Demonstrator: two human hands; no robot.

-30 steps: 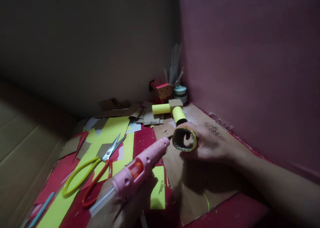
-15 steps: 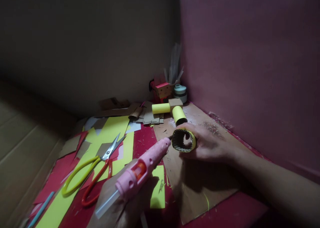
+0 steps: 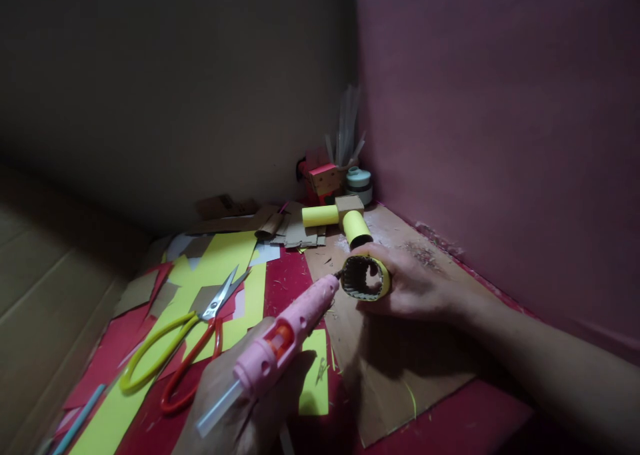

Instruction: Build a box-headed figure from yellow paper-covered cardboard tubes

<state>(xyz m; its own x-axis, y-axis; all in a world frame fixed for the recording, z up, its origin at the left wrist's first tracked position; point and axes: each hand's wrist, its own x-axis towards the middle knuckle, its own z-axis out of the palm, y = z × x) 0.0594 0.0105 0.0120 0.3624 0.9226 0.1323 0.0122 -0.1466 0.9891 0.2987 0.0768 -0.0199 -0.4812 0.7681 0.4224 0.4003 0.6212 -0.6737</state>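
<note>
A pink hot glue gun [image 3: 313,306] is gripped in my left hand [image 3: 235,388], with a clear glue stick [image 3: 220,408] poking out of its back end. Its dark nozzle meets the left rim of a yellow paper-covered cardboard tube [image 3: 385,278]. My right hand [image 3: 413,285] is wrapped round that tube, its open corrugated end facing me; a fingertip shows through the hollow. Just beyond, two more yellow tubes [image 3: 320,216] lie beside a small cardboard box [image 3: 349,205]. Scissors [image 3: 215,306] with one yellow and one red handle rest left of the glue gun.
Yellow paper sheets [image 3: 227,248] and red scraps cover the left side. A brown cardboard sheet [image 3: 400,402] lies under my right hand. At the back stand a box with a drawn face [image 3: 324,180], a pale blue lidded jar [image 3: 359,178] and upright clear sticks [image 3: 346,132]. Walls close the corner.
The glue gun's nozzle stays at the tube's left rim. The tube has turned or tilted slightly in my right hand. The whole view has shifted a little.
</note>
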